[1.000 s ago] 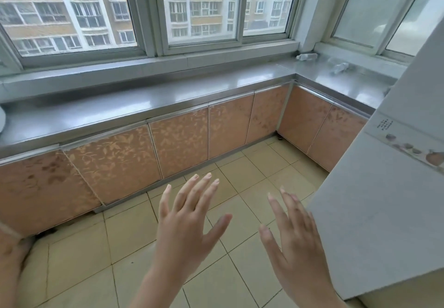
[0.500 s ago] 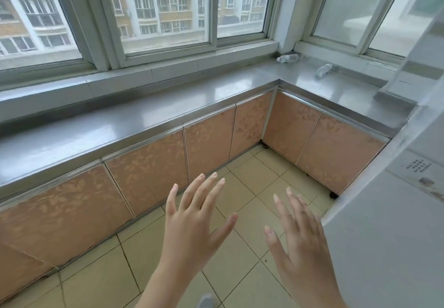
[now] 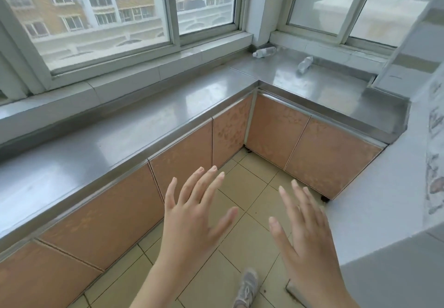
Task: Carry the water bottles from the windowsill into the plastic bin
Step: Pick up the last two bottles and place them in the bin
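Corner room, seen from above. Left: a wide window point(image 3: 103, 12) with a pale frame, looking out on a tan apartment block. Beneath it, a grey steel counter point(image 3: 125, 125) runs along the wall and turns the corner to the right; its top is shiny, with faint reflections. Under the counter: cabinet doors point(image 3: 182, 156) in an orange-pink leaf pattern, edged in metal. Floor point(image 3: 252, 187): pale yellow square tiles with dark joints. Left hand point(image 3: 189, 218): raised over the floor, palm down, fingers straight and spread wide, holding nothing. A grey sneaker point(image 3: 247, 288) shows at the bottom edge between the hands. Right hand point(image 3: 305, 242): raised likewise, fingers straight and slightly spread, holding nothing. In the far corner of the counter: one clear water bottle point(image 3: 263, 51) lying on its side near the window ledge, white cap to the left; a second bottle point(image 3: 304, 64) lying tilted just to its right, apart from it. Both are well away from the hands. Right: a second window point(image 3: 336, 2) with frosted panes; a white appliance point(image 3: 394, 211) with a printed panel fills the right edge.
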